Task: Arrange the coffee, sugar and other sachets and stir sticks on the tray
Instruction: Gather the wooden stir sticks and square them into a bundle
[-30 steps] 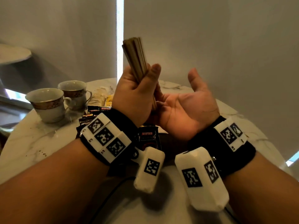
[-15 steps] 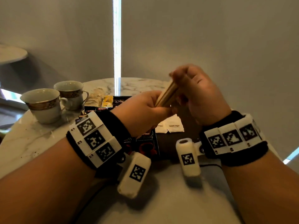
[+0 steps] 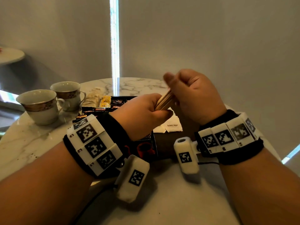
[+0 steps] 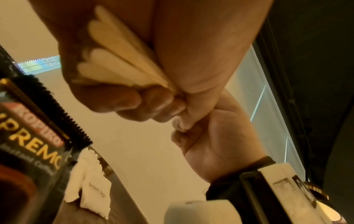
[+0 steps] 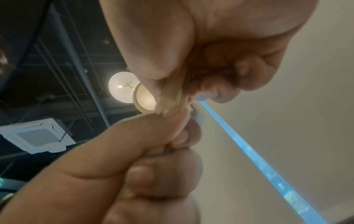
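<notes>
A bundle of wooden stir sticks [image 3: 164,101] slants up to the right above the dark tray [image 3: 167,145]. My left hand [image 3: 159,111] grips its lower end and my right hand [image 3: 175,95] curls round its upper end. From the left wrist the stick [image 4: 118,60] ends fan out of the fist. In the right wrist view only a blurred sliver of sticks [image 5: 172,97] shows between the two hands. On the tray lie white brown sugar sachets [image 3: 172,127] and a black Kopiko coffee sachet [image 3: 144,146], both partly hidden by my wrists.
More black Kopiko sachets [image 3: 100,109], a yellow tea sachet [image 3: 104,101] and pale sachets lie at the tray's far left. Two gold-banded cups [image 3: 39,106] [image 3: 68,95] stand left on the round marble table [image 3: 24,140]. A wall rises close behind.
The sticks stood upright in my left hand beside the open right palm. Now both hands are lower over the tray, the bundle tilts right, and the right hand has turned over and gripped it.
</notes>
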`<state>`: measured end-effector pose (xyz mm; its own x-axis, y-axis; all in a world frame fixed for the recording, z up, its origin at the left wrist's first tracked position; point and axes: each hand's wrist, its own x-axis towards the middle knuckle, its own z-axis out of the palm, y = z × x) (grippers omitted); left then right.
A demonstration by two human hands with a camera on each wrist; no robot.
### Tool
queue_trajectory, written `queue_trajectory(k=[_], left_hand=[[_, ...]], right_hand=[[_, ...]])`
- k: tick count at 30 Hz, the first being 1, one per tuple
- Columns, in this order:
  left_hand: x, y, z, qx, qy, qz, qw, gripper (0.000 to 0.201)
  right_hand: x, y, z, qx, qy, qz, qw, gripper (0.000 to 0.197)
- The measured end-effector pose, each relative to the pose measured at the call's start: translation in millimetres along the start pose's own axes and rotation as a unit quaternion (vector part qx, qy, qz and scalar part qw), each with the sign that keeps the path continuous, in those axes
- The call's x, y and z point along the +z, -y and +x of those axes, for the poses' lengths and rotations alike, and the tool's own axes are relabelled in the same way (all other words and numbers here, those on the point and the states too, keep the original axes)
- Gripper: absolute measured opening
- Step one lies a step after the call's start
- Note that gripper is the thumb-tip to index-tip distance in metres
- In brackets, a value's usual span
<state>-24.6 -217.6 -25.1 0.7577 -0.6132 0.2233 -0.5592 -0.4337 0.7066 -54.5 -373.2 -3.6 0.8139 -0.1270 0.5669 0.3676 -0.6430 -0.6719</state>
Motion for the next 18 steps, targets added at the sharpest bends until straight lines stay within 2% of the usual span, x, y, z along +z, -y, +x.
queue_trajectory(k=[2, 4, 7, 8, 10, 12, 13, 15, 18], left_hand=[[0, 0, 0, -0.006, 0.011, 0.018, 1.000, 0.007], [1, -1, 0, 0.000, 0.021, 0.029, 0.999, 0.009], [2, 2, 2, 0.003, 0.026, 0.020, 0.999, 0.009], [2, 3, 2, -0.003, 0.028, 0.016, 0.999, 0.010], [1, 4, 1, -0.007, 0.021, -0.025, 0.999, 0.009], [-3, 3, 1, -0.015, -0.013, -0.138, 0.990, 0.008], [-5, 2, 1, -0.019, -0.045, -0.196, 0.979, 0.011], [-8, 4, 4, -0.020, -0.116, -0.299, 0.947, 0.020], [-9, 7, 9, -0.038, -0.143, -0.465, 0.873, 0.035]], right_hand=[[-7, -1, 3, 0.009, -0.065, 0.045, 0.997, 0.048], [-9, -1, 4, -0.002, -0.070, 0.074, 0.995, 0.045], [1, -1, -3, -0.018, 0.085, 0.041, 0.995, 0.039], [2, 0, -4, -0.015, 0.111, 0.021, 0.993, 0.039], [2, -2, -1, -0.004, 0.075, 0.037, 0.996, 0.042], [-1, -3, 3, 0.054, 0.000, 0.152, 0.987, 0.048], [-1, -4, 4, 0.095, -0.009, 0.226, 0.970, 0.051], [3, -3, 2, 0.170, 0.059, 0.318, 0.931, 0.048], [17, -1, -7, 0.181, 0.198, 0.308, 0.913, 0.040]])
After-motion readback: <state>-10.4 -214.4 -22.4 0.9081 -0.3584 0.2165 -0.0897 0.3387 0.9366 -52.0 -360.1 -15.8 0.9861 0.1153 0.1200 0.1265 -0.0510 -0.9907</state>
